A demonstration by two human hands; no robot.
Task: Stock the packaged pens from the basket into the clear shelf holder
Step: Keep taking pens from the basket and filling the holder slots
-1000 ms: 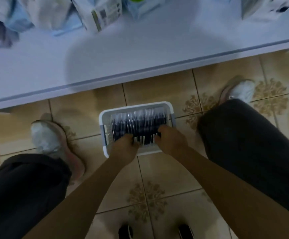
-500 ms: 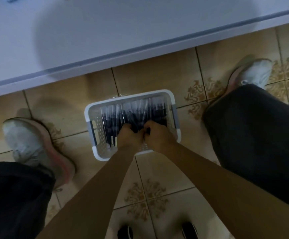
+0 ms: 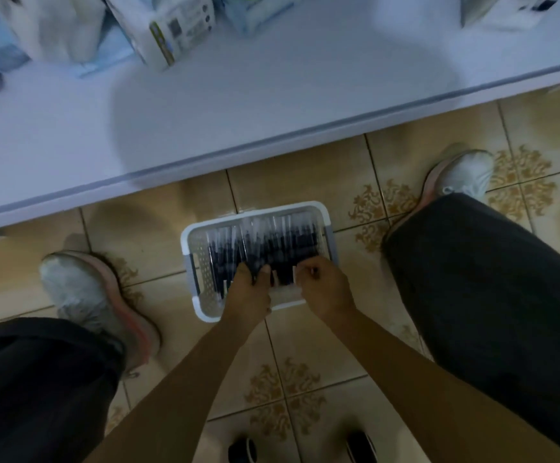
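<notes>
Packaged pens (image 3: 272,243) fill a basket (image 3: 255,210); left grip (image 3: 248,295) and right grip (image 3: 327,292) each clutch pens at its near end.

Both arms stretched down, left hand (image 3: 249,295) and right hand (image 3: 327,291) side by side, fingers curled

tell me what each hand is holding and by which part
The left hand and the right hand each grip packaged pens by their near ends, fingers curled over them, inside the basket.

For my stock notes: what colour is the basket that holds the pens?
The basket is white, greyish at its two ends; head view.
</notes>
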